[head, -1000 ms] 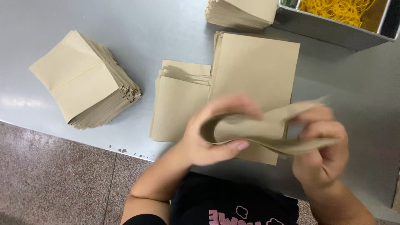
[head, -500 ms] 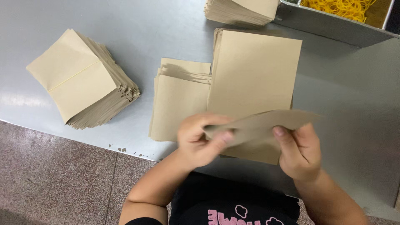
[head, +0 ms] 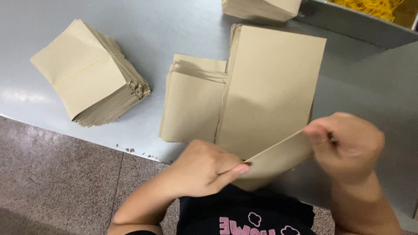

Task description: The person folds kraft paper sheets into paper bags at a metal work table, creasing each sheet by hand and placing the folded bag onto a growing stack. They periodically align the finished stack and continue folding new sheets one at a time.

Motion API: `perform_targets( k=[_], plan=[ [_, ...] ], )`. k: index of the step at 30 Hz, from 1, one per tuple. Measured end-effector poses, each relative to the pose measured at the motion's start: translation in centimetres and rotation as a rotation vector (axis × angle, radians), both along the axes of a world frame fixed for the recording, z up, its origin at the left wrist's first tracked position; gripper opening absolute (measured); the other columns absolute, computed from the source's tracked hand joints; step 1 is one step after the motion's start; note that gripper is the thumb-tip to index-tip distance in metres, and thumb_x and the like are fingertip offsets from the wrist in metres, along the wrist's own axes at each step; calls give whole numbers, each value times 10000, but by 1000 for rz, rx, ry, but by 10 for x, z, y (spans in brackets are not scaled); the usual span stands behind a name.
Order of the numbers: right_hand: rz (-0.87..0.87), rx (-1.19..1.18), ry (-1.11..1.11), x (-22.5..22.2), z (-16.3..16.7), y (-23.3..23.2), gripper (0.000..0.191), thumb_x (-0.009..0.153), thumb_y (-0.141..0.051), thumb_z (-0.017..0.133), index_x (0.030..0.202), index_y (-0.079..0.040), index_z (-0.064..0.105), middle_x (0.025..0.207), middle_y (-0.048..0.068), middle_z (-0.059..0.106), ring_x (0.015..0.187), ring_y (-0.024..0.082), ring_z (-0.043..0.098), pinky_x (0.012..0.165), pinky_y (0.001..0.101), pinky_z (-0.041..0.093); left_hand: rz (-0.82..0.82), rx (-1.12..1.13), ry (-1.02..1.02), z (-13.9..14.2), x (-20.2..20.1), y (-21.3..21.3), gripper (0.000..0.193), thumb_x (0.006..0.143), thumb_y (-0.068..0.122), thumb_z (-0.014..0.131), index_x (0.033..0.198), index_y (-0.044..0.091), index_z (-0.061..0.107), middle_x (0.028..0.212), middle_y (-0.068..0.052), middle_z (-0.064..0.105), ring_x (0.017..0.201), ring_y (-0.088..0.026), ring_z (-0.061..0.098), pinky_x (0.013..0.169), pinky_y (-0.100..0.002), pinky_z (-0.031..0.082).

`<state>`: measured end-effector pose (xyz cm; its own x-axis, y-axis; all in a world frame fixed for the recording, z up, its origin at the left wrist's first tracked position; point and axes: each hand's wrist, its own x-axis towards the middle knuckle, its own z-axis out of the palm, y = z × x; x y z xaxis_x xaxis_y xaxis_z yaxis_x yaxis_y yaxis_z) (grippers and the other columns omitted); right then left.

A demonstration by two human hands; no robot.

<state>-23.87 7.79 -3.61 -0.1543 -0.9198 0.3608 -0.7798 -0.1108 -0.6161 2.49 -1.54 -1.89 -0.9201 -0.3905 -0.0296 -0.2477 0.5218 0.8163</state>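
Nearest the camera we note a dark shirt (head: 244, 215) with pink print at the bottom edge of the view. Just above it, both hands hold one brown paper sheet (head: 278, 160) over the near edge of the table (head: 174, 30). The left hand (head: 202, 167) is closed, thumb pressed on the sheet's lower left corner, fingers curled beneath. The right hand (head: 348, 146) is likewise closed, pinching the sheet's upper right end between thumb and fingers; this hand is slightly blurred, so finger detail is poor. The sheet runs slanted between the two hands, low at the left and high at the right, and looks folded along its length, though we cannot tell how many layers.

Behind the sheet, flat on the grey table, lies a tall stack of large brown sheets (head: 272, 87); the held sheet overlaps its near edge in the view. Touching that stack on its left is a lower stack of smaller folded sheets (head: 191, 104), partly tucked under it. Well apart, further left, sits a thick skewed pile of folded sheets (head: 87, 76), top piece showing a centre seam.

Left of the table we see speckled stone floor (head: 56, 174). At the far edge, another brown stack (head: 261, 8) is cut off by the frame. Far right, a grey tray (head: 357, 21) holds yellow rubber bands (head: 370, 5).
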Motion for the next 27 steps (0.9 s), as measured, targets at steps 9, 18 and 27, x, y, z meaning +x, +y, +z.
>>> perform_targets(
  k=[9, 18, 27],
  plan=[
    [242, 177, 22, 20, -7, -13, 377, 801, -387, 803, 1006, -90, 694, 926, 65, 679, 847, 231, 635, 745, 371, 502, 1040, 232, -243, -27, 97, -21, 292, 1053, 265, 569, 976, 89, 789, 571, -58, 616, 508, -136, 561, 479, -311, 456],
    [399, 253, 154, 47, -13, -11, 433, 714, -392, 843, 1007, -101, 710, 1088, 50, 657, 1052, 306, 590, 859, 433, 506, 884, -414, -963, -35, 83, -25, 523, 939, 601, 658, 929, 89, 760, 779, -148, 724, 755, -340, 705, 640, -451, 542],
    [362, 308, -243, 30, -20, 9, 110, 882, -138, 713, 986, -115, 682, 1008, 59, 759, 878, 182, 730, 786, 340, 574, 568, 111, 65, -14, 32, -14, 549, 849, 332, 840, 1286, 100, 602, 1218, -93, 714, 1126, -235, 688, 954, -354, 545]
  ],
)
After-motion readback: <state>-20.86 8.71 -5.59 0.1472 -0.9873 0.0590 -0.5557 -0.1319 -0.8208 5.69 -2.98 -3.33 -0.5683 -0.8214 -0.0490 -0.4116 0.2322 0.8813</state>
